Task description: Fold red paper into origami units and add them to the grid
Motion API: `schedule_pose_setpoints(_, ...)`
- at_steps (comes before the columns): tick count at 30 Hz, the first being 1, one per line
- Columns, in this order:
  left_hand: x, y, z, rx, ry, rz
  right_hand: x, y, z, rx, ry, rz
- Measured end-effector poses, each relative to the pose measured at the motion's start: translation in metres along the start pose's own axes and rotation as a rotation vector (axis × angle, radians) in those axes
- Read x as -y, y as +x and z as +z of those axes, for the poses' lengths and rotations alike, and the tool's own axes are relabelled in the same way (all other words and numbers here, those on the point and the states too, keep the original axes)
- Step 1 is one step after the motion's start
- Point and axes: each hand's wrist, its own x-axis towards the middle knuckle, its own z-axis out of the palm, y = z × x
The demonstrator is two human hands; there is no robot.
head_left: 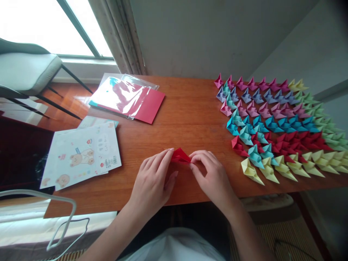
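A small piece of folded red paper (pixel 180 156) sits between my two hands, low over the wooden table, with a raised point at its top. My right hand (pixel 209 177) pinches the paper's right corner between thumb and index finger. At the left end, the fingertips of my left hand (pixel 153 177) touch the paper; those fingers are stretched out and the thumb stands apart below. The paper's left end is partly hidden behind the fingertips.
Rows of folded paper boats (pixel 277 125) in several colours cover the right of the table (pixel 187 127). Plastic-wrapped coloured paper (pixel 127 98) lies at the back left, nearer me printed bear sheets (pixel 84 154). A chair (pixel 32 72) stands left, a white cable (pixel 73 206) below.
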Motion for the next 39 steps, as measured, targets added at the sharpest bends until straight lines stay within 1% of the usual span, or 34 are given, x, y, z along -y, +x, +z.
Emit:
schedule_pose_setpoints(2, 0.0, 0.003, 0.002, -0.029, -0.047, -0.023, 0.003, -0.001, -0.005, 0.014, 0.097, 0.054)
schedule_pose_setpoints(4, -0.001, 0.005, 0.002, -0.032, -0.101, -0.05, 0.006, -0.002, -0.009, -0.008, 0.143, 0.085)
schedule_pose_setpoints(7, -0.005, 0.008, 0.0, 0.016, -0.196, -0.08, 0.01, -0.002, -0.014, -0.07, 0.121, 0.056)
schedule_pose_setpoints(11, -0.013, 0.011, -0.006, 0.049, -0.295, -0.07, 0.016, 0.0, -0.016, -0.144, 0.026, -0.005)
schedule_pose_setpoints(13, -0.016, 0.012, -0.007, 0.063, -0.338, -0.07, 0.019, 0.001, -0.017, -0.151, 0.007, -0.029)
schedule_pose_setpoints(16, -0.018, 0.014, -0.008, 0.082, -0.427, -0.118, 0.022, 0.0, -0.019, -0.144, 0.053, -0.036)
schedule_pose_setpoints(19, -0.017, 0.015, -0.007, 0.12, -0.65, -0.179, 0.023, -0.003, -0.02, -0.123, 0.165, 0.003)
schedule_pose_setpoints(23, -0.019, 0.015, -0.006, 0.182, -1.077, -0.31, 0.021, -0.007, -0.018, -0.079, 0.285, 0.046)
schedule_pose_setpoints(25, -0.02, 0.015, -0.005, 0.204, -1.249, -0.401, 0.02, -0.008, -0.017, -0.097, 0.309, 0.046)
schedule_pose_setpoints(27, -0.021, 0.017, -0.004, 0.198, -1.358, -0.488, 0.02, -0.01, -0.016, -0.156, 0.317, 0.047)
schedule_pose_setpoints(29, -0.021, 0.018, -0.003, 0.173, -1.417, -0.547, 0.021, -0.011, -0.016, -0.205, 0.284, 0.037)
schedule_pose_setpoints(31, -0.021, 0.02, -0.002, 0.155, -1.453, -0.573, 0.023, -0.012, -0.016, -0.205, 0.217, 0.005)
schedule_pose_setpoints(34, -0.022, 0.021, -0.001, 0.135, -1.488, -0.573, 0.028, -0.013, -0.014, -0.161, 0.152, -0.041)
schedule_pose_setpoints(39, -0.023, 0.02, 0.0, 0.119, -1.522, -0.566, 0.031, -0.013, -0.007, -0.086, 0.145, -0.056)
